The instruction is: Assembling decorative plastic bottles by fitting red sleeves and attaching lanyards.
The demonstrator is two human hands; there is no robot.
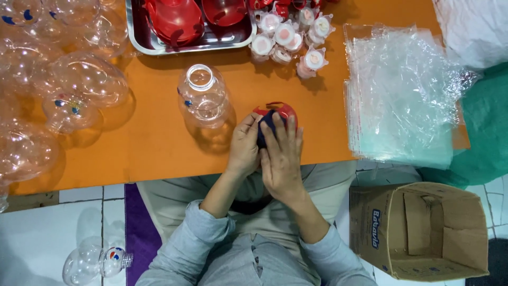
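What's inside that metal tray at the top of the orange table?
The metal tray holds glossy red plastic pieces, curved like shells or caps. Its steel floor shows between them. The picture's top edge cuts off the tray's far part, so that stays unseen.

A single head-worn view is given, aimed steeply downward from close above the near edge of the orange table (159,143); the wearer's lap and the tiled floor (42,238) are included
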